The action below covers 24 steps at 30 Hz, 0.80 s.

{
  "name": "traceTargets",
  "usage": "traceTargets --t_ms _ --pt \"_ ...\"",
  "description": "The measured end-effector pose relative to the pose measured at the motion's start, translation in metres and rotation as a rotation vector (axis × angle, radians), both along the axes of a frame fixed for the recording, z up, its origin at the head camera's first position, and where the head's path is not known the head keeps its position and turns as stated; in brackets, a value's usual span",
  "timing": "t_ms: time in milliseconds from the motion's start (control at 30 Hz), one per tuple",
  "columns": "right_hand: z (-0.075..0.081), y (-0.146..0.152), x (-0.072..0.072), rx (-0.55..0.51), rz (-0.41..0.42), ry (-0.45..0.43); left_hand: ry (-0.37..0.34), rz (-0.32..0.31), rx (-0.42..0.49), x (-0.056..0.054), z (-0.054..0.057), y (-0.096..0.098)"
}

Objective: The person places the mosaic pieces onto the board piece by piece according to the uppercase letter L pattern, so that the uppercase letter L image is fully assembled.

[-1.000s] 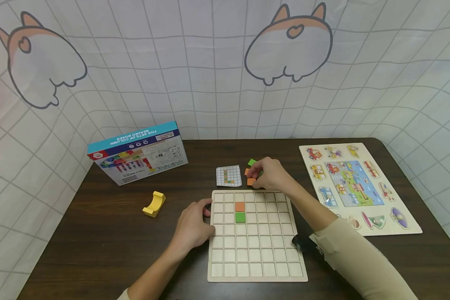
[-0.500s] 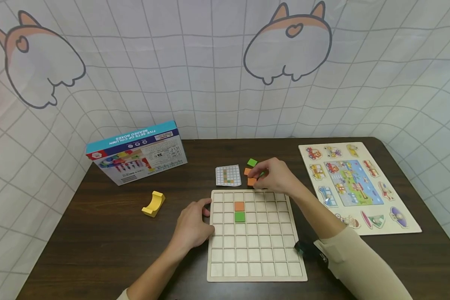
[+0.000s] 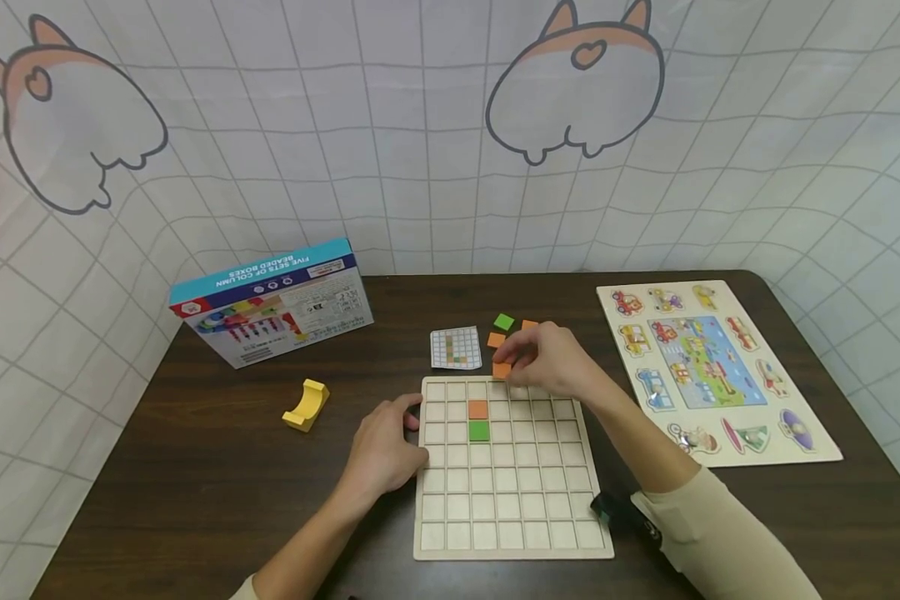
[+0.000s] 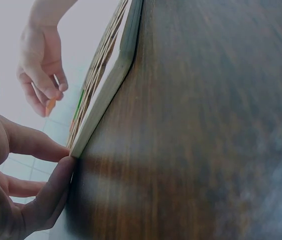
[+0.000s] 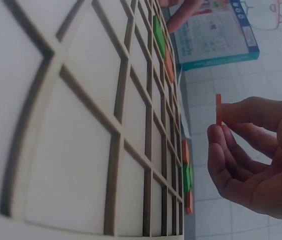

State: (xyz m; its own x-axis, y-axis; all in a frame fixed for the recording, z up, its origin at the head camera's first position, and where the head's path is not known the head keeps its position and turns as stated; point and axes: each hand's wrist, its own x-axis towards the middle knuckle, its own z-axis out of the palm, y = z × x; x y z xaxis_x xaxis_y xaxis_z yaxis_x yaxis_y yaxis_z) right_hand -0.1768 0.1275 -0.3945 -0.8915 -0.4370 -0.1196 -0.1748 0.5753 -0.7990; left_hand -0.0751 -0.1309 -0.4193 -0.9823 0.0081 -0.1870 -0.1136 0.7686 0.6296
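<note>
My right hand point(image 3: 551, 358) pinches an orange square tile point(image 5: 218, 109) between thumb and fingertips, just past the far edge of a pale wooden grid board point(image 3: 523, 504). The right wrist view shows that tile edge-on. Against the board's left edge rest the thumb and fingertips of my left hand point(image 3: 386, 447). Seated in one column of the board are an orange tile point(image 3: 478, 409) and a green tile point(image 3: 479, 431). Beyond the board lie a loose green tile point(image 3: 504, 322), an orange one point(image 3: 496, 340) and another orange one point(image 3: 529, 325) partly behind my right hand.
A small printed grid card point(image 3: 455, 347) lies behind the board. Left of it stands a beaded-column toy box point(image 3: 273, 304), with a yellow curved block point(image 3: 306, 406) in front. A picture puzzle board point(image 3: 708, 375) lies at the right of the dark table point(image 3: 195, 475).
My right hand has drawn slightly back towards the board with the orange tile, uncovering an orange tile behind it. The left hand has stayed at the board's edge.
</note>
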Motion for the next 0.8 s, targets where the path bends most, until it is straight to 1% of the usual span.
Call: traceTargets --t_ms 267,567,800 --pt "0.004 -0.002 0.009 0.005 0.029 0.022 0.007 -0.001 -0.006 0.000 0.000 0.001" --pt "0.008 -0.005 0.019 0.019 0.012 -0.003 0.017 0.006 -0.007 -0.001 0.002 0.002" --pt "0.006 -0.007 0.025 0.024 0.007 -0.016 0.001 0.010 -0.008 0.000 0.002 0.001"
